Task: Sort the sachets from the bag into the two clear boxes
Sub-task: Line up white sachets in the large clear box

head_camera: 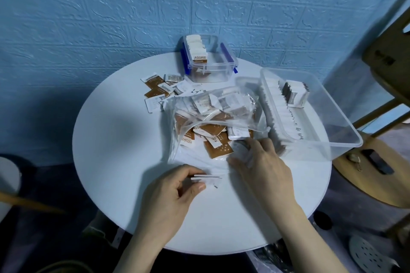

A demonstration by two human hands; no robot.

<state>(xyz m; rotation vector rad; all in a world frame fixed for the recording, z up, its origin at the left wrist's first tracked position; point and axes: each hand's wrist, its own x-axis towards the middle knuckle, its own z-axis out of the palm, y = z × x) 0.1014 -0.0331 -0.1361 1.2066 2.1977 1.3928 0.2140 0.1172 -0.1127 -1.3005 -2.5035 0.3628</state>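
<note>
- On the tabletop [124,139], straight ahead of both hands: bag [213,126], sachets [218,147] heaped inside.
- Right hand [264,162], nearer, fingers spread at the bag's mouth.
- Left hand [175,190]: thin white sachets [205,178] pinched flat.
- Large box [310,113] lies right; small box [208,60] far.

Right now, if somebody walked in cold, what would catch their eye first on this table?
Probably the clear bag in the middle of the round white table, stuffed with brown and white sachets, with the right hand reaching into its mouth. Near the front edge the left hand pinches a few thin white sachets. Behind stand a small box with blue latches and, at right, a larger clear box, both holding upright rows of sachets.
</note>
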